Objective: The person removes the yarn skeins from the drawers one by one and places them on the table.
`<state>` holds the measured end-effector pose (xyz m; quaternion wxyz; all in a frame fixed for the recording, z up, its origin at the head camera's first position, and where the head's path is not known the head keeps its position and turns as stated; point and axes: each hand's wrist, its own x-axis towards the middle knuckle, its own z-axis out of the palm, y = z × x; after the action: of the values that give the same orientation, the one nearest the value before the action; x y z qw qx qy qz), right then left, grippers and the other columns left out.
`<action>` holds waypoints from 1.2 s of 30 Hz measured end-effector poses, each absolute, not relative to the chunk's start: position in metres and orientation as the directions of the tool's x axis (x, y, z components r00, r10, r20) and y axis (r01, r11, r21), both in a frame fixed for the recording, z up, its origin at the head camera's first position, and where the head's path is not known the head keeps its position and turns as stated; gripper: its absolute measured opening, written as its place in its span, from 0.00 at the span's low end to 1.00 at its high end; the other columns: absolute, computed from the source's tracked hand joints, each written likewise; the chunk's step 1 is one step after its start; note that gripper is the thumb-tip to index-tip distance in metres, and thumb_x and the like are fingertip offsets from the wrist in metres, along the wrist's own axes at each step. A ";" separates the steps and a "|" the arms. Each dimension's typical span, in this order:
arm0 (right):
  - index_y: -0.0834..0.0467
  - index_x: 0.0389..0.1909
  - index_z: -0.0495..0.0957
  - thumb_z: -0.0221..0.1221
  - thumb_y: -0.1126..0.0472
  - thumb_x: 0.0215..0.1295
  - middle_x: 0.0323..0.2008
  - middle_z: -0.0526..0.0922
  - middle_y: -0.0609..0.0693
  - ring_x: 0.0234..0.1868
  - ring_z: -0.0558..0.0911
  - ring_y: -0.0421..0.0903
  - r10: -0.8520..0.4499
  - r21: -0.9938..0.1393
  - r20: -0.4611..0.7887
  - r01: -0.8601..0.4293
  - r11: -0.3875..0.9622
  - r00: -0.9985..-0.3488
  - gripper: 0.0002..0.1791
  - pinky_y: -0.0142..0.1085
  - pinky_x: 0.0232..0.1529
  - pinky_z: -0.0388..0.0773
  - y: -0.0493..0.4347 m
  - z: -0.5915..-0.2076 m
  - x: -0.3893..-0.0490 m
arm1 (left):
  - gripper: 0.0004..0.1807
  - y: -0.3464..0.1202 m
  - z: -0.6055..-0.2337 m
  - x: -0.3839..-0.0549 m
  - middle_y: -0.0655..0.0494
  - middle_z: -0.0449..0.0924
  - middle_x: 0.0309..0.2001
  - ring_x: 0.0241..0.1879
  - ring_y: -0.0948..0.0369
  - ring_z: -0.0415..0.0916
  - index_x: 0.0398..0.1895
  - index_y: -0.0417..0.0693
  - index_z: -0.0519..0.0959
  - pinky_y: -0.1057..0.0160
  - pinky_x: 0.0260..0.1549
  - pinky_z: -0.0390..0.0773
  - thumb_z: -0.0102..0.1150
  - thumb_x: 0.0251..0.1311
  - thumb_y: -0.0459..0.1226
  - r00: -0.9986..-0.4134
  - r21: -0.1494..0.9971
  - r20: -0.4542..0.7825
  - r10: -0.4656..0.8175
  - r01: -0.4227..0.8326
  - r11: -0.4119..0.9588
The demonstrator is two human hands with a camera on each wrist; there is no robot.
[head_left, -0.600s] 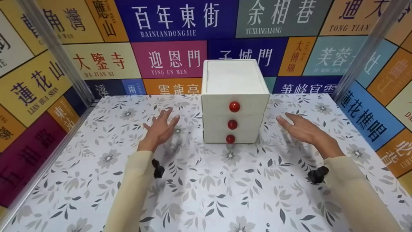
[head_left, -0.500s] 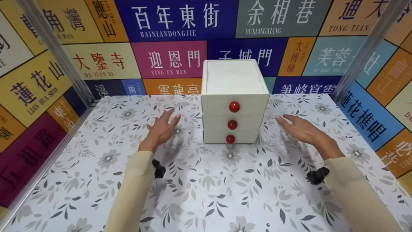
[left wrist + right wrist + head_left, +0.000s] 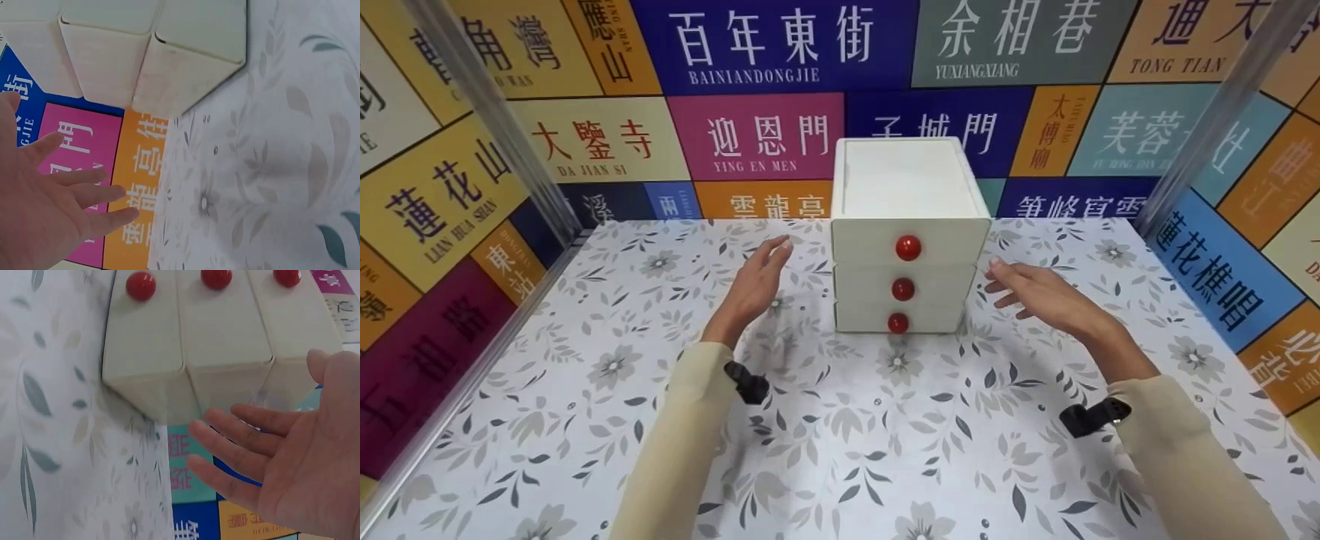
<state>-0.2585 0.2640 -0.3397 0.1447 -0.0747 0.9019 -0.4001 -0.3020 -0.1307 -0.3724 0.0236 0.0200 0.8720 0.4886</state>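
A white three-drawer box (image 3: 910, 180) stands on the table against the back wall, its drawers pushed in. Each drawer front carries a round red knob (image 3: 908, 247). My left hand (image 3: 751, 289) is held in the air to the left of the box, fingers extended and holding nothing. In the left wrist view its spread fingers (image 3: 95, 196) point toward the side of the box. On the other side, my right hand (image 3: 1046, 296) hovers close to the box's right side, palm facing it. Its fingers (image 3: 242, 450) are loosely bent with nothing in them.
The table (image 3: 840, 450) has a white cloth printed with grey leaves and flowers. Colourful sign-printed panels (image 3: 757, 135) rise behind and at both sides. Clear corner posts (image 3: 510, 120) stand left and right. Black straps with small devices (image 3: 1099, 416) sit at both wrists.
Both hands have moved inward toward the box, the left one to the right and forward, the right one to the left. The left hand has turned, its palm now facing the box. The box has stayed put.
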 end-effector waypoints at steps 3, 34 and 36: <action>0.67 0.70 0.64 0.33 0.30 0.75 0.66 0.73 0.67 0.63 0.78 0.63 -0.242 -0.782 -0.186 -0.006 0.624 -0.952 0.46 0.42 0.52 0.83 0.256 -0.337 -0.256 | 0.32 -0.126 -0.370 -0.303 0.50 0.59 0.77 0.76 0.48 0.58 0.77 0.57 0.59 0.46 0.75 0.60 0.33 0.77 0.58 -0.997 0.890 0.010 0.075 0.043 0.454; 0.67 0.68 0.64 0.34 0.31 0.76 0.52 0.85 0.47 0.53 0.85 0.47 -0.467 -0.972 -0.224 0.161 0.172 -0.855 0.44 0.40 0.50 0.86 0.193 -0.328 -0.252 | 0.25 -0.076 -0.319 -0.315 0.50 0.61 0.76 0.74 0.45 0.62 0.73 0.68 0.63 0.36 0.67 0.69 0.44 0.75 0.53 -0.979 0.993 0.074 0.190 0.090 0.073; 0.67 0.68 0.64 0.34 0.31 0.76 0.52 0.85 0.47 0.52 0.85 0.47 -0.479 -0.974 -0.224 0.174 0.147 -0.849 0.44 0.41 0.49 0.86 0.188 -0.328 -0.253 | 0.24 -0.075 -0.318 -0.316 0.51 0.60 0.76 0.74 0.44 0.63 0.73 0.68 0.64 0.35 0.66 0.70 0.44 0.75 0.52 -0.978 0.992 0.085 0.190 0.101 0.077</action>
<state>-0.2528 0.1882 -0.3279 0.2535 -0.1067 0.7137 -0.6442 -0.3162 -0.0745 -0.3177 0.0331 0.0990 0.7331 0.6721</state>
